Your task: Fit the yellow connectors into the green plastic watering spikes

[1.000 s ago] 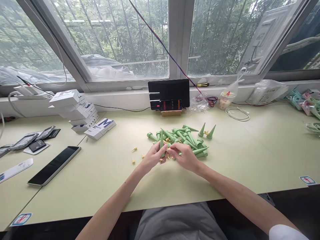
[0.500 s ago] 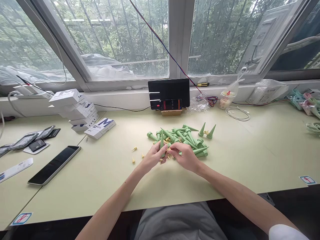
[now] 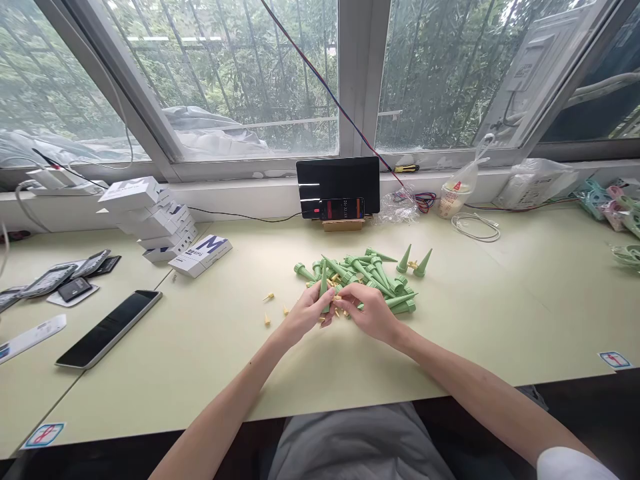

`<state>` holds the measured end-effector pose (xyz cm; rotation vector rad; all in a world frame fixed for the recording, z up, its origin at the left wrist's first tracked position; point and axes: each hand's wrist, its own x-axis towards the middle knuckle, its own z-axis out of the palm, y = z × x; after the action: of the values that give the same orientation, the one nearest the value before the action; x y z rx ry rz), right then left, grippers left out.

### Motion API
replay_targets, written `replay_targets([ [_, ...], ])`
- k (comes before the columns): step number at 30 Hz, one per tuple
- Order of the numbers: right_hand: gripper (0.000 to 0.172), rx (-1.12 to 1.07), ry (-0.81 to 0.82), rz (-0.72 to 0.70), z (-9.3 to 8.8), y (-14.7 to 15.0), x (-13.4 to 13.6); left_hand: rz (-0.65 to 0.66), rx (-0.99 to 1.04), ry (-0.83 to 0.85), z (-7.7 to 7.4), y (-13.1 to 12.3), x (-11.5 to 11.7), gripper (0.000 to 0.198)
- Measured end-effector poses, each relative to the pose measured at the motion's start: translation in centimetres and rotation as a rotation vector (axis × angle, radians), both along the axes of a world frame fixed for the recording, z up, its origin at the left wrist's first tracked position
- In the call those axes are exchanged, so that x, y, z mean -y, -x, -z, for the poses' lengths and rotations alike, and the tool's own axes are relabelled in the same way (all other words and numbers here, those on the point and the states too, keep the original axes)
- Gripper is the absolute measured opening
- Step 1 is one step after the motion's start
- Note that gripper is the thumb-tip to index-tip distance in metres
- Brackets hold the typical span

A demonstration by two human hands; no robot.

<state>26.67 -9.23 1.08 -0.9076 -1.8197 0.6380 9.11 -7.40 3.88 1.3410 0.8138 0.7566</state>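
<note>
My left hand point(image 3: 305, 312) is closed around a green plastic spike point(image 3: 324, 283), its point upward. Between the fingertips of my right hand point(image 3: 371, 311) is a small yellow plastic piece point(image 3: 337, 299), held against the spike's side near its base. Just beyond both hands lies a heap of green spikes point(image 3: 383, 273) with capped ends. Small yellow pieces point(image 3: 269, 297) are scattered to the left of my left hand, and more show beneath the fingers. Two green spikes point(image 3: 421, 263) stand upright to the right of the heap, with yellow parts on them.
A phone point(image 3: 344, 209) leans on a black panel point(image 3: 337, 177) at the back. To the left are stacked white boxes point(image 3: 150, 217), a large phone point(image 3: 110, 330) and flat dark devices point(image 3: 50, 281). A bagged cup point(image 3: 454, 197) and a white cable point(image 3: 475, 228) lie at the back right.
Both hands keep nearly the same place and grip on the spike and yellow piece. No clear movement of the other things shows.
</note>
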Motion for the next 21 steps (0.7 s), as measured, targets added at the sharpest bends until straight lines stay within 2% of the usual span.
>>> replay_targets([
  [5, 0.016, 0.001, 0.041, -0.007, 0.13, -0.02, 0.04, -0.001, 0.017, 0.016, 0.28, 0.05, -0.12, 0.035],
  [9, 0.017, 0.005, -0.008, 0.055, -0.01, -0.01, 0.12, 0.029, 0.054, 0.068, 0.42, 0.17, -0.16, 0.033],
  [15, 0.014, -0.011, -0.075, 0.05, -0.39, 0.01, 0.27, 0.057, 0.115, 0.138, 0.28, 0.16, -0.08, 0.034],
  [21, 0.015, -0.048, 0.007, 0.027, -0.48, 0.07, 0.38, 0.052, 0.122, 0.143, 0.24, 0.1, -0.04, 0.033],
])
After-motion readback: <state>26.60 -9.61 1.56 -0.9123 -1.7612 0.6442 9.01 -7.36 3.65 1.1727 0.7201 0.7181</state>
